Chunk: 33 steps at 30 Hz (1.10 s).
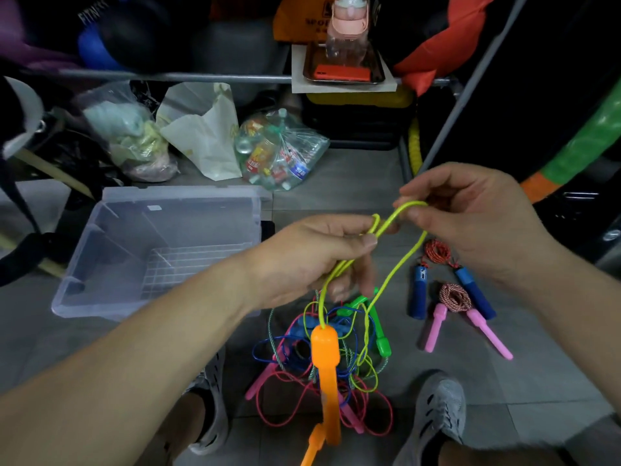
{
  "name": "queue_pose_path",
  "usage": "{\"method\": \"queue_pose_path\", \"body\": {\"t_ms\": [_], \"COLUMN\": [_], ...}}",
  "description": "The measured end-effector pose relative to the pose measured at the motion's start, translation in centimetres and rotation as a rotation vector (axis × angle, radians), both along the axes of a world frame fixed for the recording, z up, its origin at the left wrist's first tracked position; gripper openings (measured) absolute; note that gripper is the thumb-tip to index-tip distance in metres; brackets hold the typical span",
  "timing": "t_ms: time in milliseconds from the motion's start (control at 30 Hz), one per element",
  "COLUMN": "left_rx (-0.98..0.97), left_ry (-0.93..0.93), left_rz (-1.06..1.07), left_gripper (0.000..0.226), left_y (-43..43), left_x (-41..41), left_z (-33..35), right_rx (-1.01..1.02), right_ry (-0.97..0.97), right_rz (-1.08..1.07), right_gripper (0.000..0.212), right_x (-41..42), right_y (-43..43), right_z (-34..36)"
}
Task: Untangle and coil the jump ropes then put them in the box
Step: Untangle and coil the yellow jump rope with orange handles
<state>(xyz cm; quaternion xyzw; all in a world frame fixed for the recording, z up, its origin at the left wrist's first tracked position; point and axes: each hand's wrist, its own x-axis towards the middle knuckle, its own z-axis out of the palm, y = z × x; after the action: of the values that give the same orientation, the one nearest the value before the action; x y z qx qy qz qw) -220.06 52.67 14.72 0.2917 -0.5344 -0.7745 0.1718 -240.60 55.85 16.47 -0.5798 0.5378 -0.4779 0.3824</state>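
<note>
My left hand (pixel 322 253) pinches a yellow-green jump rope (pixel 400 213) that loops over its fingers. My right hand (pixel 477 216) pinches the top of the same loop, just to the right. Two orange handles (pixel 325 371) hang from this rope below my left hand. Under them a tangled pile of ropes (pixel 322 361) lies on the floor, blue, pink and green, with a green handle (pixel 381 338). To the right lie two coiled ropes, one with blue handles (pixel 418 290) and one with pink handles (pixel 437 327). The clear plastic box (pixel 111 297) stands open at the left.
Bags of bottles (pixel 279 153) and cloth (pixel 134 136) sit behind the box under a shelf rail. A tray with a red phone (pixel 342 74) sits on the shelf. My feet in grey shoes (pixel 433 415) flank the pile. Grey tiled floor (pixel 537 381) extends right.
</note>
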Motion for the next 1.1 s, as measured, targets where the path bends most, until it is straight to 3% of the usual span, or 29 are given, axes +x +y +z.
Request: {"method": "queue_pose_path", "body": {"t_ms": [67,200,300,433,700,900,1000,1100], "left_rx": [0.057,0.101,0.174,0.167,0.368,0.368,0.327,0.236], "left_ry": [0.018,0.125,0.204,0.282,0.393,0.494,0.544,0.490], "left_rz": [0.016,-0.059,-0.050,0.021,0.103,0.258,0.343,0.439], "left_gripper": [0.035,0.030,0.024,0.022,0.032,0.039,0.044,0.050], "left_y": [0.3,0.5,0.7,0.6,-0.7,-1.2,-1.8,-2.4], "left_x": [-0.1,0.2,0.4,0.0,0.4,0.3,0.5,0.7], "left_z": [0.1,0.3,0.7,0.7,1.3,1.8,2.0,1.6], "right_rx": [-0.025,0.047,0.197,0.346,0.534,0.654,0.724,0.809], "right_ry": [0.062,0.100,0.083,0.093,0.056,0.169,0.263,0.237], "right_rz": [-0.079,-0.245,-0.195,-0.115,-0.039,0.230,0.322,0.309], "right_gripper": [0.020,0.033,0.038,0.025,0.058,0.008,0.014,0.015], "right_x": [-0.1,-0.8,-0.6,1.1,1.9,1.8,1.7,1.7], "right_y": [-0.2,-0.9,-1.0,-0.8,0.0,1.4,2.0,2.3], "right_z": [0.2,-0.2,-1.2,-2.2,-2.7,-3.0,-3.8,-3.9]}}
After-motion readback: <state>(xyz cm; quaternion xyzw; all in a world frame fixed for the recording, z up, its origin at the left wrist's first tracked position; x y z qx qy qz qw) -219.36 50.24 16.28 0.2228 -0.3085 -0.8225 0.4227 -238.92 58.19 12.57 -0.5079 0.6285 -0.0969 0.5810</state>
